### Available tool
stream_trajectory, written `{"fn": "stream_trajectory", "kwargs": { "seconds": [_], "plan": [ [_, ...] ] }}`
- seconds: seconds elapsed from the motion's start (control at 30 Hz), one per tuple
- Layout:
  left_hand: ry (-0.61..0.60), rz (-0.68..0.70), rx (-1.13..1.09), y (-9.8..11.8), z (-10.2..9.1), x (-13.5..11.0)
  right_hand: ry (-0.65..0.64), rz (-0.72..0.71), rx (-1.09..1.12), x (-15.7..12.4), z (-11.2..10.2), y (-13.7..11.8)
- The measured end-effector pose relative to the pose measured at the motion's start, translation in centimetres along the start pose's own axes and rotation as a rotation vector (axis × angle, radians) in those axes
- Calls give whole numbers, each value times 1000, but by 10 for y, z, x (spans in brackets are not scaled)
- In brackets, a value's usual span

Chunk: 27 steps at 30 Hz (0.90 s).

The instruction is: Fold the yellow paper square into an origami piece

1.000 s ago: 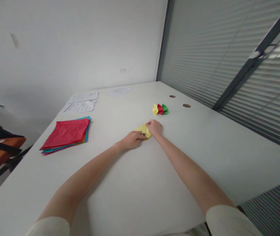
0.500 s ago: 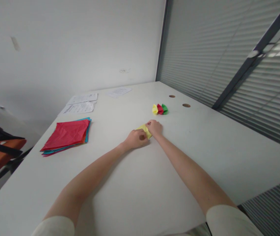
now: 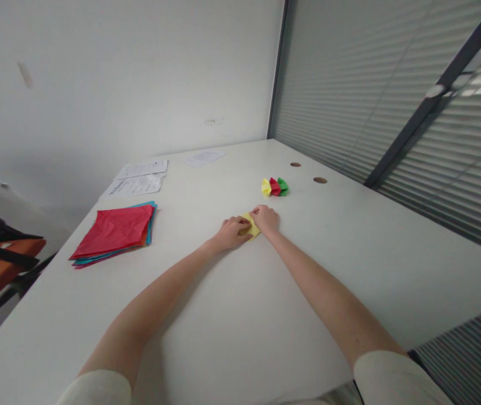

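A small folded piece of yellow paper (image 3: pixel 254 230) lies on the white table between my two hands. My left hand (image 3: pixel 232 232) is at its left side, the fingers curved over the paper and the thumb along the near edge. My right hand (image 3: pixel 266 218) pinches the far right side of the paper with bent fingers. Both hands hide part of the sheet. Just beyond them sit three small folded paper pieces side by side: a yellow one (image 3: pixel 266 188), a red one (image 3: pixel 274 187) and a green one (image 3: pixel 283 187).
To the left lies a stack of coloured paper sheets (image 3: pixel 116 230), red on top, with blue and orange edges showing. Printed sheets (image 3: pixel 136 184) lie farther back. Two round holes pierce the table (image 3: pixel 308 253) near the blinds at right. An orange chair (image 3: pixel 4 264) stands at far left.
My left hand's fingers have loosened and stretched out over the yellow paper, baring more of it. My right hand has stayed in place.
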<state>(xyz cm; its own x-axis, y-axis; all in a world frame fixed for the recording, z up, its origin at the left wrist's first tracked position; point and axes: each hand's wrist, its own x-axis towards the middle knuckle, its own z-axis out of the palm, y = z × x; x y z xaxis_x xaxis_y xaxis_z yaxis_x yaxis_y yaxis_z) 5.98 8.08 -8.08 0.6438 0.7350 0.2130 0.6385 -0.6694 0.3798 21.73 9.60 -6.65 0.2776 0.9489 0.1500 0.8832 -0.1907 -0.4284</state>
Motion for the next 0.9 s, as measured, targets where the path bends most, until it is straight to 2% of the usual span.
{"fn": "stream_trajectory", "kwargs": {
  "seconds": [0.33, 0.57, 0.9],
  "plan": [
    [19, -1, 20, 5, -3, 0, 1, 4, 2, -1, -1, -1],
    [-14, -24, 25, 5, -5, 2, -8, 12, 0, -2, -3, -3],
    [-25, 15, 84, 3, -1, 1, 2, 12, 5, 1, 1, -1]
  ]
}}
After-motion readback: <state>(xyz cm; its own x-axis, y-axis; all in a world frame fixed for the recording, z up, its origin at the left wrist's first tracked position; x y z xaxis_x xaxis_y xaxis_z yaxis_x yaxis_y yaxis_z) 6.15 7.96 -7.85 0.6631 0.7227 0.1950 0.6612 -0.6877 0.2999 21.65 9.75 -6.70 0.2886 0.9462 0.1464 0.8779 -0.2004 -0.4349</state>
